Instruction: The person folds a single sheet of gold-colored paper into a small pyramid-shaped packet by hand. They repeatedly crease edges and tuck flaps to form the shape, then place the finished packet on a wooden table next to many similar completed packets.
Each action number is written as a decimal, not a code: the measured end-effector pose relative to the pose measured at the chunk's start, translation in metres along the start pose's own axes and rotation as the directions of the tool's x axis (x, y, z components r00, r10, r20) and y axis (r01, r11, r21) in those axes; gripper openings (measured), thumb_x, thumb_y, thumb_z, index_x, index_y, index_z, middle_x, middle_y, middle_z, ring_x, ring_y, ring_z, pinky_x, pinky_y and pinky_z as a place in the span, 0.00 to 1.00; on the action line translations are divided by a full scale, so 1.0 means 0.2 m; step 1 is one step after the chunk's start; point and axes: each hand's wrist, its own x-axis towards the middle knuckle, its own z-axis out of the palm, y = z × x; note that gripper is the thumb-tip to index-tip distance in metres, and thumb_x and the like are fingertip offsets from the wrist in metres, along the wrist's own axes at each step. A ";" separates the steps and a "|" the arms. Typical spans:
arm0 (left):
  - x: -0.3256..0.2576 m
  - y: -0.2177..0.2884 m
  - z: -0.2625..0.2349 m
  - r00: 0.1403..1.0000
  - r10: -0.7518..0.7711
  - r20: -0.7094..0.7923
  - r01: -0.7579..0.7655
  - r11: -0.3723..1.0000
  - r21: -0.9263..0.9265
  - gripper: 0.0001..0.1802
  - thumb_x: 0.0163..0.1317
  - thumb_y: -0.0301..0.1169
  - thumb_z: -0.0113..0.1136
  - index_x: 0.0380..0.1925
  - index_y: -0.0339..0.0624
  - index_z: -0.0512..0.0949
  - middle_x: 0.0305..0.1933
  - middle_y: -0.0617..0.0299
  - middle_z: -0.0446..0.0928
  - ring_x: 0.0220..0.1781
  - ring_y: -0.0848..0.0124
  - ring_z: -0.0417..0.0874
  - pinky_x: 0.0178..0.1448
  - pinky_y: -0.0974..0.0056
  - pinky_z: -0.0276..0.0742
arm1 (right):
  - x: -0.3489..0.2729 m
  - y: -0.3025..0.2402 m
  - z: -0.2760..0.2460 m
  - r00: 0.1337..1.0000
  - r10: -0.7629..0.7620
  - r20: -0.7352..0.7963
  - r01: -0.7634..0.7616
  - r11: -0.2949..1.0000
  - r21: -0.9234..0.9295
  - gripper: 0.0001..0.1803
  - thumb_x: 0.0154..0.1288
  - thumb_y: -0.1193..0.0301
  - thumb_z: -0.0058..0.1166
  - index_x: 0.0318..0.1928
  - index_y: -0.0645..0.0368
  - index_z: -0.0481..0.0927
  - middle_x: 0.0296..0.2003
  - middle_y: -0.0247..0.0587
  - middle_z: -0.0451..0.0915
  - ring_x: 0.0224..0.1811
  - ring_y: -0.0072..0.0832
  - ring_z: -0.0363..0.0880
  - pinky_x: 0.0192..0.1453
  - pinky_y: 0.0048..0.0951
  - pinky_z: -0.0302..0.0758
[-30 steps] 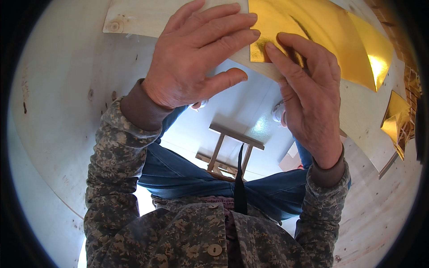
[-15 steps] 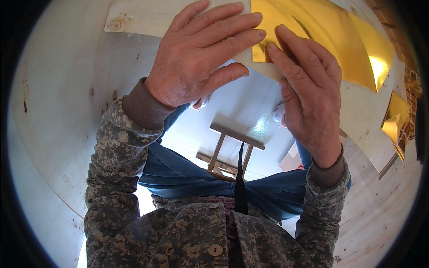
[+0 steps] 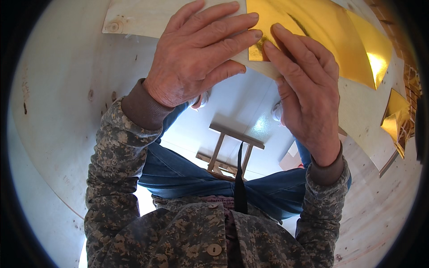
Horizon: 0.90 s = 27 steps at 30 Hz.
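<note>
A shiny gold foil sheet [image 3: 330,35] lies on a pale wooden board [image 3: 143,20] at the top of the view. Flat and with its fingers stretched out, my left hand [image 3: 196,56] reaches from the left; its fingertips rest by the sheet's left edge. My right hand [image 3: 308,85] comes from the right, its index and middle fingertips touching the sheet near its lower left corner. Its thumb is below, by the board's near edge, partly hidden. Neither hand visibly grips anything. A dark crease or reflection marks the foil above the right fingers.
Crumpled gold foil [image 3: 395,123] hangs beside the board's right edge. Below the board, a wooden frame [image 3: 237,136] stands on the light floor between my knees. A black strap [image 3: 240,192] hangs in front of my jacket.
Both hands have shifted very slightly to the left, in nearly the same pose. The foil sheet appears shifted a little the same way.
</note>
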 end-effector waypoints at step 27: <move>0.00 -0.01 0.01 0.999 0.029 -0.016 -0.029 1.000 0.002 0.28 0.63 0.44 0.67 0.63 0.51 0.81 0.70 0.61 0.77 0.75 0.59 0.73 0.78 0.48 0.59 | 0.00 0.00 0.02 1.000 -0.001 -0.019 0.000 1.000 -0.025 0.23 0.63 0.80 0.59 0.59 0.54 0.85 0.66 0.38 0.79 0.66 0.40 0.73 0.70 0.37 0.67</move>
